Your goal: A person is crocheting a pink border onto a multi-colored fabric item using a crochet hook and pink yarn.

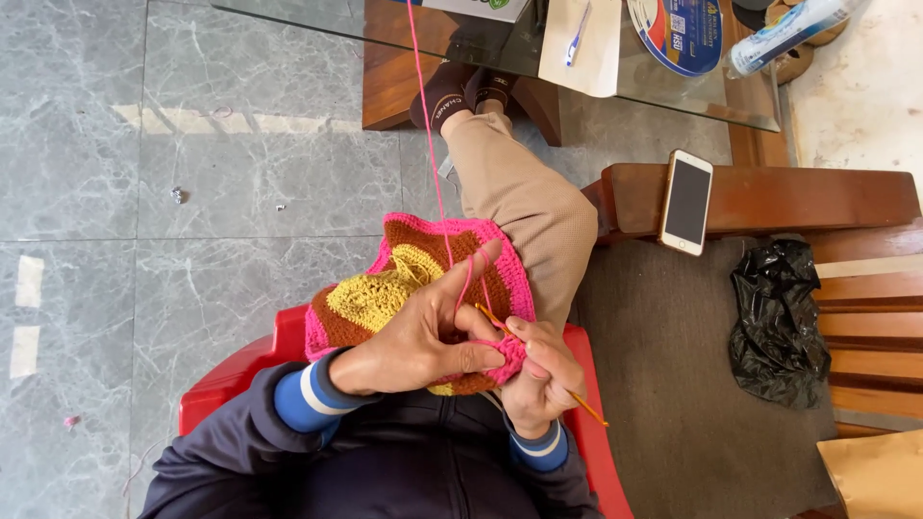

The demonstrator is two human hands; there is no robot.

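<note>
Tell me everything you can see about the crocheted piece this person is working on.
The crocheted piece is a rounded, soft yarn fabric with a yellow centre, brown patches and a bright pink border. It lies over the person's lap above a red plastic chair. The left hand holds its near edge, with pink yarn running over the raised forefinger and away toward the glass table. The right hand works an orange crochet hook at the pink edge.

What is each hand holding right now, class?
Left hand: closed on the crochet piece, pink yarn over its finger.
Right hand: closed on the crochet hook.
</note>
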